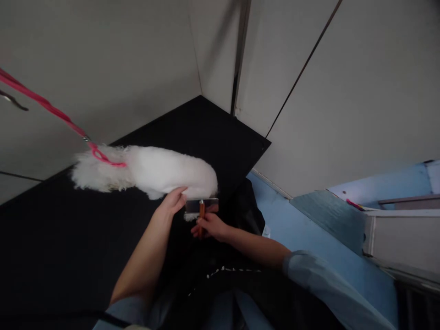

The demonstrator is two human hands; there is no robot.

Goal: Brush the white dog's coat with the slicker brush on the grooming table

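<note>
A white fluffy dog [172,169], clipped short over its back and shaggy at the head, stands on a black table [220,123]. Against its near rear flank, by the hind leg, my left hand [174,200] is closed on the dog; some of its fingers are hidden. My right hand [209,226] grips the wooden handle of a slicker brush [202,208]. The brush's wide metal head is at the dog's hind leg, with a tuft of white fur showing just below it. A pink lead [62,114] loops round the dog's neck.
The lead runs taut to the upper left, near a metal hook [13,100]. Pale walls [343,91] close in behind the table. On the right are a blue floor [288,229] and a grey box-like unit [405,238]. My dark apron [240,293] has white bits on it.
</note>
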